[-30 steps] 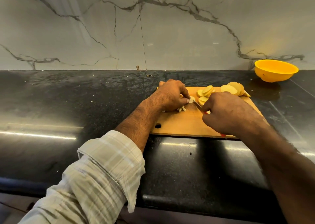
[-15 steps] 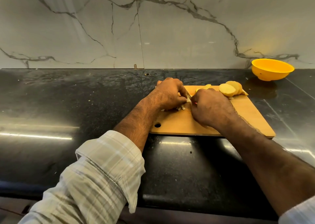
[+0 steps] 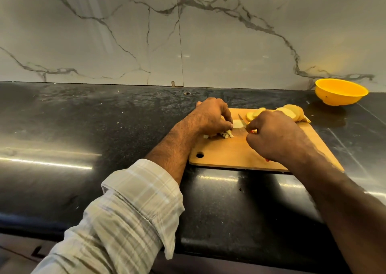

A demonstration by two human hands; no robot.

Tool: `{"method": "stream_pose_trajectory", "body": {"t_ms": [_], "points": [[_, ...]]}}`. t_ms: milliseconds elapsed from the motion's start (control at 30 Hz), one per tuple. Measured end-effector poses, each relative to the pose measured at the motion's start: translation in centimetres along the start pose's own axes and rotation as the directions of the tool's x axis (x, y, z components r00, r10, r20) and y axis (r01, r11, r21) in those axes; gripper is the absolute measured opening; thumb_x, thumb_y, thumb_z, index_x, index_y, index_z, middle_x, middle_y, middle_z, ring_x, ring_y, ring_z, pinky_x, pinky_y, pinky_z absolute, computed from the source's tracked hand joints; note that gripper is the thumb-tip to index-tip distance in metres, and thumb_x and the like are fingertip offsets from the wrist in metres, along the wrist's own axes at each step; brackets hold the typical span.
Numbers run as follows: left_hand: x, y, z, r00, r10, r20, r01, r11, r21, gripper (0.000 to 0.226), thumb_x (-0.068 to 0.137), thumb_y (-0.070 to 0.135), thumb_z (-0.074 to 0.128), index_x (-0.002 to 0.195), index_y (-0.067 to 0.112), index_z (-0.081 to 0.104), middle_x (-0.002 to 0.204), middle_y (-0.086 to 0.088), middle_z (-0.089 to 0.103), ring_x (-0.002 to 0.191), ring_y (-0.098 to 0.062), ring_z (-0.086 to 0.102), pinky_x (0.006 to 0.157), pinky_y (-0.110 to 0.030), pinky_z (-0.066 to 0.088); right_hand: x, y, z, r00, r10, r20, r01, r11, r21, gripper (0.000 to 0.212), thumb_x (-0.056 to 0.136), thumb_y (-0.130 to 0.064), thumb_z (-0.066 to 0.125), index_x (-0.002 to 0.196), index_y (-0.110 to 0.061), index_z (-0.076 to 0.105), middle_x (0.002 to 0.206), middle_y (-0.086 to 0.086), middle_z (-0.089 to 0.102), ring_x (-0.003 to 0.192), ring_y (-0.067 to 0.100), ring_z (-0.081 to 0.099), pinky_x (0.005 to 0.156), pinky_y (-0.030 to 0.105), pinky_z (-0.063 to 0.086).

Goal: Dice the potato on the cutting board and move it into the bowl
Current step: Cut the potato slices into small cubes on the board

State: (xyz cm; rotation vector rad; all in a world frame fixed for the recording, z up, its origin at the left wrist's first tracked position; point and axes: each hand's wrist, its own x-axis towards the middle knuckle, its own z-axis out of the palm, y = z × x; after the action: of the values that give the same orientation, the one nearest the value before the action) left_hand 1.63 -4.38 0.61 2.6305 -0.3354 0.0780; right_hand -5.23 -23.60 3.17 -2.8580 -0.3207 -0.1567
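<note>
Head view: both hands worked a potato slice on the board.

On the tabletop, the board carried the right hand clamped round a knife, the left hand with curled fingertips pinning a slice, dice beside it. Uncut slices lay behind; the bowl stood well apart. Firm, wet and probably slippery, the slice wanted holding at its edge, away from the blade.

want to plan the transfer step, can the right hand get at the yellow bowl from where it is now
Probably, but not freely. The right hand grips the knife, so it's occupied. The bowl sits past the cutting board's far right corner with bare countertop between.
</note>
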Motion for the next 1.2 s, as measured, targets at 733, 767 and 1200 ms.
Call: {"method": "stream_pose_trajectory", "body": {"t_ms": [733,767,1200], "points": [[-0.9,0.5,-1.3,0.997,-0.007,0.078,0.004,0.999,0.042,0.013,0.092,0.026,0.076,0.084,0.036,0.076,0.122,0.016,0.07,0.131,-0.013,0.052,0.121,-0.068,0.014,-1.1,-0.3,-1.1,0.986,-0.054,0.157,0.06,0.998,-0.035,0.035,0.093,-0.028,0.072,0.128,-0.024,0.074,0.121,-0.004,0.07,0.101,0.015,0.061,0.085,0.032,0.058],[-1.0,0.3,-1.5,0.998,-0.002,0.069,0.0,0.999,0.036,0.014,0.091,0.026,0.077,0.082,0.037,0.075,0.122,0.015,0.069,0.131,-0.013,0.053,0.121,-0.069,0.013,-1.1,-0.1,-1.3,0.991,-0.054,0.125,0.054,0.999,0.006,0.034,0.094,-0.027,0.071,0.128,-0.024,0.075,0.123,-0.004,0.07,0.1,0.015,0.061,0.084,0.032,0.058],[-0.7,0.2,-1.5,0.995,-0.028,0.091,0.011,0.983,0.181,0.012,0.096,0.035,0.073,0.105,0.04,0.079,0.132,0.013,0.06,0.141,-0.018,0.036,0.116,-0.063,0.023,1.0,-1.8,2.0,0.998,-0.038,0.04,0.039,0.999,-0.019,0.038,0.097,-0.033,0.066,0.134,-0.023,0.069,0.123,0.003,0.07,0.105,0.022,0.063,0.084,0.035,0.059]]}}
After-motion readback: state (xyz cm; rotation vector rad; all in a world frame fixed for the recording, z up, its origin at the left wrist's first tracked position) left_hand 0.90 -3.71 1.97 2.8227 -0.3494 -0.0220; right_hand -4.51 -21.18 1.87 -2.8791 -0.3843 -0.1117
